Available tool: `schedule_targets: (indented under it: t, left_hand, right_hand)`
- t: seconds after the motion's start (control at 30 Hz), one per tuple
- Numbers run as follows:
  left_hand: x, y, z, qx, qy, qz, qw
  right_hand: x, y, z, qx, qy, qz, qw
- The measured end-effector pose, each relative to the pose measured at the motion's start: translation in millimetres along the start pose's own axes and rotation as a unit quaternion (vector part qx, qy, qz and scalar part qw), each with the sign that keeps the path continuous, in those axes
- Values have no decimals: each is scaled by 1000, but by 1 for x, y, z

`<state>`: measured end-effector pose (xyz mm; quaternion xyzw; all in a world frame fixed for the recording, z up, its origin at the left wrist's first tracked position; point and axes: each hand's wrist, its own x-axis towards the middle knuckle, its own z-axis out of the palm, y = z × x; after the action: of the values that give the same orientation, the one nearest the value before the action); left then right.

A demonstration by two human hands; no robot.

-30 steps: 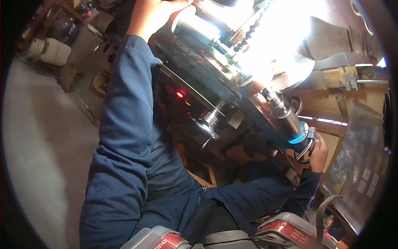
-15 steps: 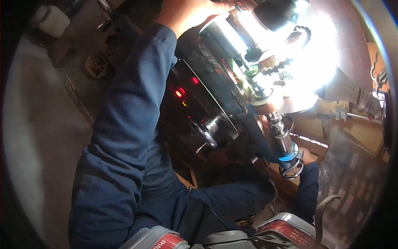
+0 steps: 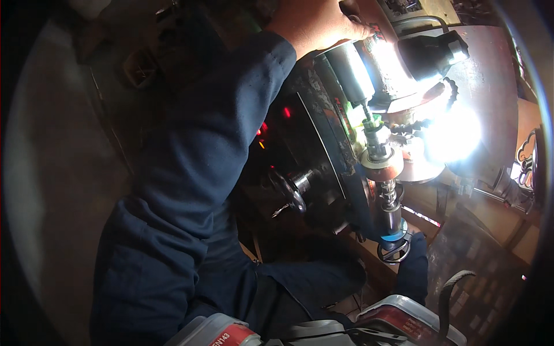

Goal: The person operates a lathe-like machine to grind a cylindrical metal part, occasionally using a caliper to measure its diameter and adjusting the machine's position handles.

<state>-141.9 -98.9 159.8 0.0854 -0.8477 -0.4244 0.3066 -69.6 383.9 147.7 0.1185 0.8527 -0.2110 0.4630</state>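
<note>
My left hand [image 3: 314, 24] reaches to the far top of a bench grinding machine. Its thumb lies along the end of a bright metal cylinder [image 3: 350, 72]; the other fingers curl out of sight past the upper edge, and what they grip is hidden. Below the cylinder, a slim shaft leads to a metal spindle with a collar [image 3: 381, 164]. At its near end is a ringed metal handwheel [image 3: 394, 252] with a blue band. My right hand [image 3: 413, 231] is closed at this handwheel, mostly hidden behind it.
A dark lamp [image 3: 430, 55] stands beside the cylinder, and strong glare covers the area below it. A second handwheel [image 3: 288, 190] juts from the machine's dark front, near small red lights [image 3: 287, 112]. A grey respirator filter [image 3: 412, 317] shows at the lower edge.
The machine has shifted in view: its upper part moved right and its near handwheel slightly down. My left hand moved right along with it. The glare now shows less of the upper area.
</note>
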Motion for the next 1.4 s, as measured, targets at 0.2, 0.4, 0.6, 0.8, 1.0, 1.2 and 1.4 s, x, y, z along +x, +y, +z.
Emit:
schedule_targets:
  t: [0.2,0.4,0.6,0.8,1.0,1.2,1.4]
  left_hand:
    - [1,9,-3,41,34,8,999]
    - [1,6,-2,-3,-12,-2,1000]
    - [3,12,-2,55,-16,-20,998]
    - [-4,18,-8,39,-8,-35,999]
    - [-3,25,-12,-24,-59,-57,996]
    - [-2,17,-9,-11,-32,-36,999]
    - [2,15,-2,-71,-98,-35,992]
  right_hand:
    - [-59,43,-70,33,114,40,992]
    - [-73,60,-59,-22,242,-6,970]
    - [-95,71,-5,-181,459,15,870]
    - [-104,134,20,60,455,-129,879]
    - [-88,176,21,354,252,-211,876]
    - [-61,191,30,258,337,-186,886]
    - [-41,213,54,104,481,-116,863]
